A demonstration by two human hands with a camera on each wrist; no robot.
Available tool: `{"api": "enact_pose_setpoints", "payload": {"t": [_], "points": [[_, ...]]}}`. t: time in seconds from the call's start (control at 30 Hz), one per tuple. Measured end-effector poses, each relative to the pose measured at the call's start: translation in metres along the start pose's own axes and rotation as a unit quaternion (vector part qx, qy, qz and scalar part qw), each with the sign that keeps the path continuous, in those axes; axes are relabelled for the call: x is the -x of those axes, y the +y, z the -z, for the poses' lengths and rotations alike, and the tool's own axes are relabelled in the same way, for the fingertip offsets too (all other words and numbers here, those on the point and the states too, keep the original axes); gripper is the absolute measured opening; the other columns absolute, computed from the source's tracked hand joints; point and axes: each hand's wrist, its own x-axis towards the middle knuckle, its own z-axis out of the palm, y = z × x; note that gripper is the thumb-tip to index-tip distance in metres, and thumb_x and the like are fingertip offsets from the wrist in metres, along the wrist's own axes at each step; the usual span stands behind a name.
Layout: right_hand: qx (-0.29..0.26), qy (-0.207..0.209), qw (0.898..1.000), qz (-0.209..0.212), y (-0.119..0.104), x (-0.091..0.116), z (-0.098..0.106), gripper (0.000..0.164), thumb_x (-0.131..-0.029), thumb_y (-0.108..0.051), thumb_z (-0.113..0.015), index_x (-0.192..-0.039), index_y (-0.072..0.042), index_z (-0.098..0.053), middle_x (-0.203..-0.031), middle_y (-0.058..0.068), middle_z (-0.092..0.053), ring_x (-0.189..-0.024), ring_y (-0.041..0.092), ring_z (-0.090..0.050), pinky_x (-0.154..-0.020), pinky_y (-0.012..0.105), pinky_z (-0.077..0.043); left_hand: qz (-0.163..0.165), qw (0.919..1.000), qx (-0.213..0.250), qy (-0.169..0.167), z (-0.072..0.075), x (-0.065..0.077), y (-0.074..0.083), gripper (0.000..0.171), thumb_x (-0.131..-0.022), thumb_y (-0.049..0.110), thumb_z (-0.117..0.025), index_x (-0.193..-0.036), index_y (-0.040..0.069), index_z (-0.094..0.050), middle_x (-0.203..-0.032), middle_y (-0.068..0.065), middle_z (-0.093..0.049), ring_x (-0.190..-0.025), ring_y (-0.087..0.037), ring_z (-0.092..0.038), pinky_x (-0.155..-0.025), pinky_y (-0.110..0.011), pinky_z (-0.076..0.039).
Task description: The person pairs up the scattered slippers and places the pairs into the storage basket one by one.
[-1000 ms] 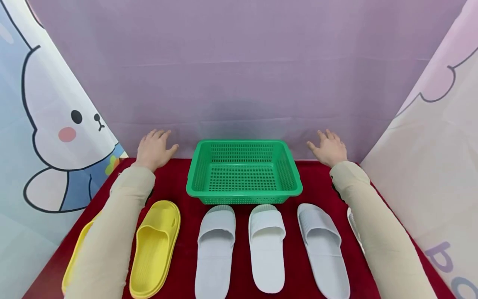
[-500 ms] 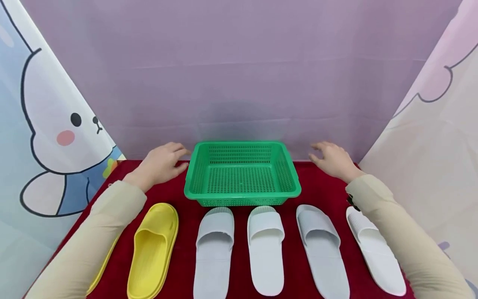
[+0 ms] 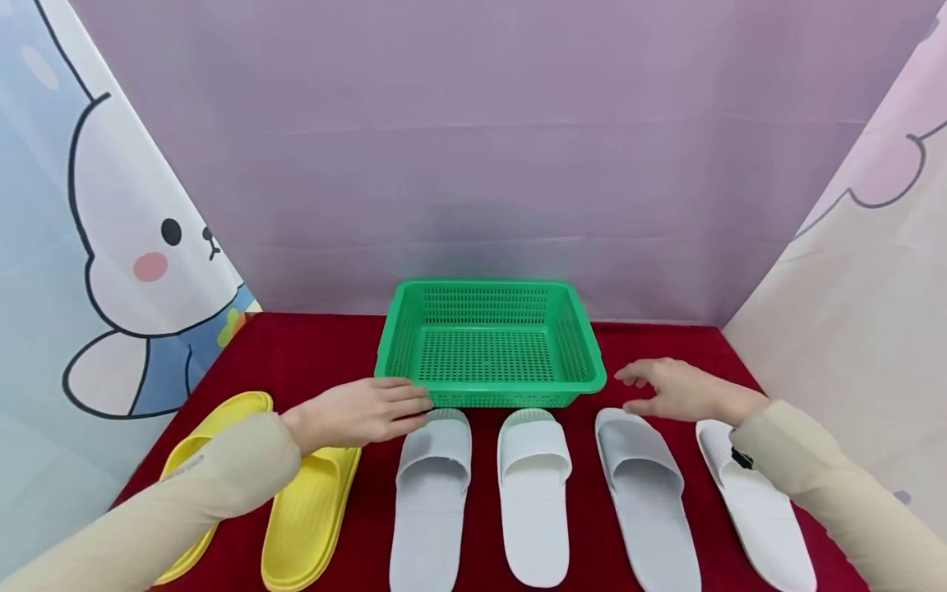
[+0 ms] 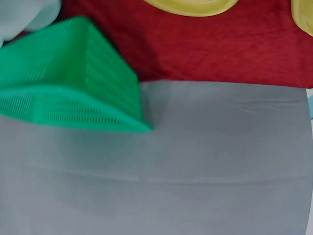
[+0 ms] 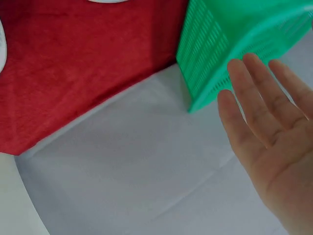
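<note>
In the head view, my left hand [image 3: 362, 413] is held palm down with fingers extended, between the yellow slippers and a light grey slipper [image 3: 427, 526]. Its fingertips are near the front left corner of the green basket [image 3: 484, 386]; whether they touch anything I cannot tell. My right hand [image 3: 684, 390] is to the right of the basket, above the toe of another grey slipper [image 3: 658, 526]. The right wrist view shows straight, slightly spread fingers [image 5: 254, 105] with nothing held. The left wrist view leaves out the left hand. Inside the basket only its perforated floor shows.
On the red cloth [image 3: 311, 345] are a yellow slipper [image 3: 303, 526] and a second one partly behind the left sleeve [image 3: 229, 477]. A white slipper [image 3: 534, 526] lies between the grey ones, another white slipper [image 3: 762, 518] at right. A lilac curtain [image 3: 481, 164] hangs behind.
Both hands have come back toward me from beside the curtain. The left has also swung right, to the basket's front corner. Basket and slippers have stayed in place.
</note>
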Motion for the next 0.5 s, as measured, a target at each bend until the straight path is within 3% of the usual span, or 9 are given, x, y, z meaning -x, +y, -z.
{"api": "enact_pose_setpoints", "payload": {"t": [0.1, 0.27, 0.4, 0.5], "points": [[-0.007, -0.036, 0.999, -0.01, 0.001, 0.003, -0.012, 0.056, -0.076, -0.027, -0.071, -0.122, -0.001, -0.054, -0.115, 0.011, -0.059, -0.105, 0.03, -0.056, -0.084, 0.044, -0.049, -0.035, 0.9994, -0.008, 0.0, -0.014, 0.0, 0.006, 0.05, -0.081, 0.023, -0.066, -0.129, 0.016, -0.05, -0.131, -0.001, -0.053, -0.122, -0.017, -0.048, -0.102, -0.031, -0.04], [-0.022, -0.07, 0.997, -0.032, 0.009, 0.007, -0.045, 0.079, -0.067, -0.026, -0.078, -0.133, 0.001, -0.043, -0.129, 0.018, -0.046, -0.116, 0.035, -0.044, -0.092, 0.05, -0.043, -0.074, 0.9968, 0.028, -0.008, -0.04, -0.005, 0.018, 0.061, -0.083, 0.026, -0.065, -0.137, 0.015, -0.039, -0.14, 0.001, -0.042, -0.13, -0.016, -0.04, -0.105, -0.032, -0.036], [-0.035, -0.074, 0.996, -0.034, 0.016, 0.009, -0.066, 0.089, -0.061, -0.023, -0.082, -0.134, 0.004, -0.037, -0.127, 0.017, -0.046, -0.114, 0.034, -0.044, -0.091, 0.05, -0.043, -0.099, 0.9915, 0.034, -0.076, -0.052, -0.013, 0.021, 0.084, -0.077, 0.041, -0.068, -0.144, 0.014, -0.026, -0.148, 0.002, -0.029, -0.136, -0.015, -0.03, -0.11, -0.03, -0.029], [-0.035, -0.069, 0.997, -0.021, 0.021, 0.011, -0.074, 0.086, -0.061, -0.021, -0.081, -0.132, 0.005, -0.04, -0.122, 0.016, -0.049, -0.109, 0.03, -0.047, -0.088, 0.048, -0.045, -0.123, 0.9864, 0.046, -0.099, -0.06, -0.022, 0.021, 0.096, -0.072, 0.052, -0.068, -0.146, 0.012, -0.021, -0.151, 0.001, -0.024, -0.138, -0.015, -0.025, -0.111, -0.029, -0.025]]}}
